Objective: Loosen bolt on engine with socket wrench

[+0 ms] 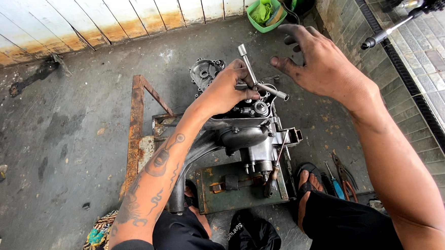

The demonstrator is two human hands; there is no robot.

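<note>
A small motorcycle engine [243,131] sits on a rusty metal stand [136,129] on the concrete floor. My left hand [225,89] grips a T-shaped socket wrench [253,77] planted upright on the top of the engine. My right hand [313,59] hovers above and to the right of the wrench, fingers spread, holding nothing. Both hands are smeared with grease.
A green tub [265,11] with rags stands by the wooden wall. Pliers [344,177] and a blue-handled screwdriver [335,185] lie beside my right foot [307,184]. A hammer [273,170] leans on the stand's green base. A drain grate [413,87] runs along the right.
</note>
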